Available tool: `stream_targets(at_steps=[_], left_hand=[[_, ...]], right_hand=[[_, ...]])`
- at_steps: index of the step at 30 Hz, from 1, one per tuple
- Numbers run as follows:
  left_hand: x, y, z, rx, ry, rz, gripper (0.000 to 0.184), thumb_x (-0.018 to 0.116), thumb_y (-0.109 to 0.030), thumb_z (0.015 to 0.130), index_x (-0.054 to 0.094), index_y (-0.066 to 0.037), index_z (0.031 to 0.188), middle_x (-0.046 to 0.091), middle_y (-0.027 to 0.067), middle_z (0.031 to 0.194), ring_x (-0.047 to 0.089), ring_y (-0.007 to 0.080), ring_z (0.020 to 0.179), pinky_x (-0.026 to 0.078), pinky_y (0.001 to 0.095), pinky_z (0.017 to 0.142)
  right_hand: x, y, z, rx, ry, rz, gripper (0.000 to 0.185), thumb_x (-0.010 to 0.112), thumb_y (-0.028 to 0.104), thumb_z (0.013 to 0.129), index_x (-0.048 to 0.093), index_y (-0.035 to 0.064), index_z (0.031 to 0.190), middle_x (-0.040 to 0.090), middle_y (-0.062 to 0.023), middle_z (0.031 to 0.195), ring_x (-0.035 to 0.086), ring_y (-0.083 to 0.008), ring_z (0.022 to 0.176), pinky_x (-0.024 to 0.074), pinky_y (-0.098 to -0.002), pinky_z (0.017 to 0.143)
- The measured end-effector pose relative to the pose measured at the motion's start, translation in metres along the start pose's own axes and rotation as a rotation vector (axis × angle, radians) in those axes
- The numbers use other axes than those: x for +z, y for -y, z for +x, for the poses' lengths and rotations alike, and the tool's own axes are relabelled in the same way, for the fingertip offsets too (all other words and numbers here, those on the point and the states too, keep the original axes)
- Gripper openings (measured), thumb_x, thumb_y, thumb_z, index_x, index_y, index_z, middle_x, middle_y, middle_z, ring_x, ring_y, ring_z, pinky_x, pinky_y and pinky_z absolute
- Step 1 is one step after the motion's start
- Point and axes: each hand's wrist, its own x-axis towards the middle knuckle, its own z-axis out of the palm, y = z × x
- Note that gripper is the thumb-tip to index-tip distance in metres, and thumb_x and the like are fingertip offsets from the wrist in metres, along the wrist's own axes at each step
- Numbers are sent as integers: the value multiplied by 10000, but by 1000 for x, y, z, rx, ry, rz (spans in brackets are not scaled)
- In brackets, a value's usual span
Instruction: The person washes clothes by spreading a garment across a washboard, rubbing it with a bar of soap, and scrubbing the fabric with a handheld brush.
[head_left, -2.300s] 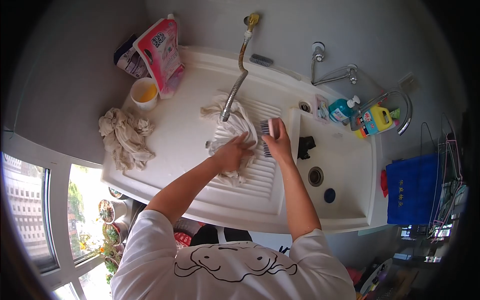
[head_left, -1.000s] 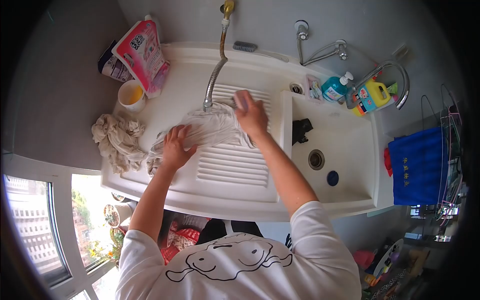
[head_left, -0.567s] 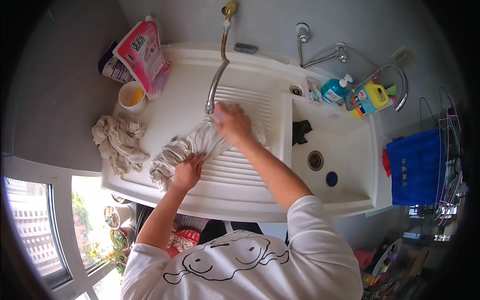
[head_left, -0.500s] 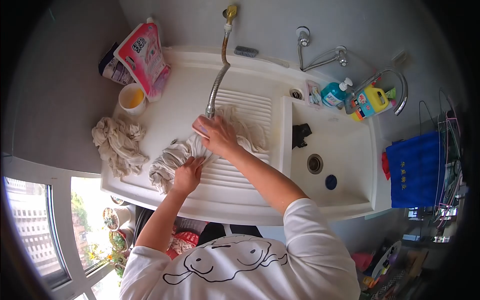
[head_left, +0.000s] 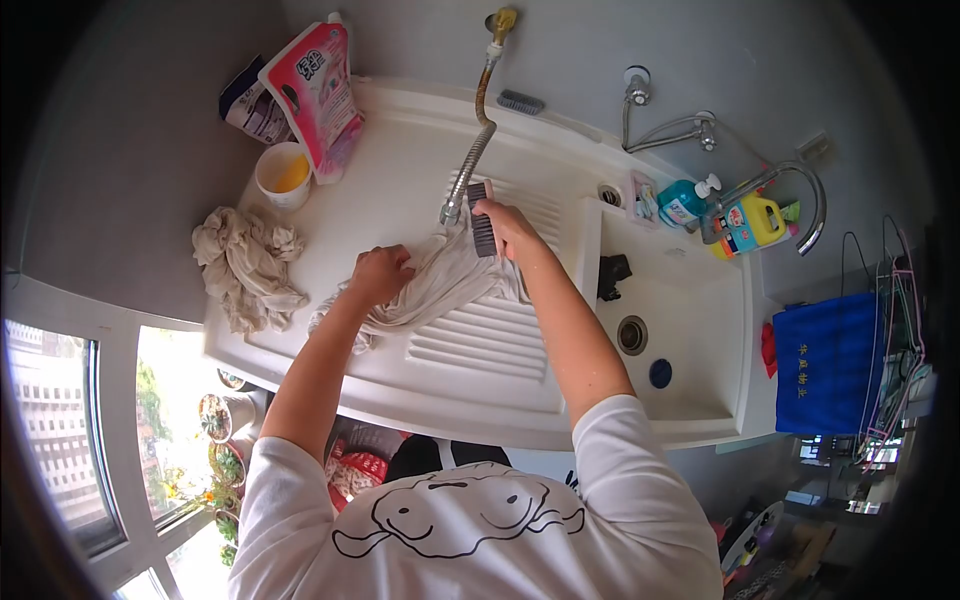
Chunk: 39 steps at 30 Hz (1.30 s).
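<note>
A wet, off-white cloth (head_left: pixel 455 283) lies stretched over the ridged washboard part of the white basin. My right hand (head_left: pixel 510 232) grips a scrub brush (head_left: pixel 482 228) with a pinkish back and dark bristles. The brush is tipped so that its bristles show, over the upper part of the cloth. At the cloth's upper left edge, my left hand (head_left: pixel 380 274) has its fingers curled in on the fabric; the fingertips are partly hidden. The end of a metal hose (head_left: pixel 452 212) hangs just left of the brush.
A second crumpled cloth (head_left: pixel 245 270) lies at the basin's left, below a white cup (head_left: pixel 284 175) and a pink detergent pouch (head_left: pixel 318 100). To the right is a sink (head_left: pixel 690 320) with a black cloth (head_left: pixel 613 277) in it. Bottles (head_left: pixel 685 203) line the back ledge.
My right hand has moved right and turned the brush so its bristles show. My left hand has shifted up along the cloth, which now lies more spread out. The view has shifted slightly.
</note>
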Motion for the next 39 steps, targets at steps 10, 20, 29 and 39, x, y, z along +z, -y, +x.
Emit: stream_targets(at_steps=[10,20,29,39], left_hand=[[-59,-17,-6,254,-334,-306,195,625,-59,686,452,-26,770,477,82,679,465,178,559,395,295,543],[5,-34,-105,158,-109,-191,184,575,-20,702,560,-4,885,536,130,895,591,237,770,477,334,673],[-9,-32,-83,56,-316,101,165,584,-168,714,625,-127,869,534,51,819,549,246,772,460,361,652],[-52,-21,-14,89,-442,-593,134,533,-121,787,569,-3,840,569,60,675,538,154,590,438,263,566]], right_hand=[[19,23,-22,-71,249,326,218,585,204,639,513,48,773,483,-34,658,475,-154,560,406,-297,486],[25,0,-35,-306,170,-419,428,639,245,571,503,-2,893,560,-110,810,548,-207,705,438,-307,618],[7,0,-42,-393,106,-118,428,637,173,582,475,-1,938,526,-85,790,527,-175,715,441,-297,620],[-57,10,-84,-389,-38,391,296,558,104,621,481,50,902,491,-38,747,502,-144,639,439,-277,546]])
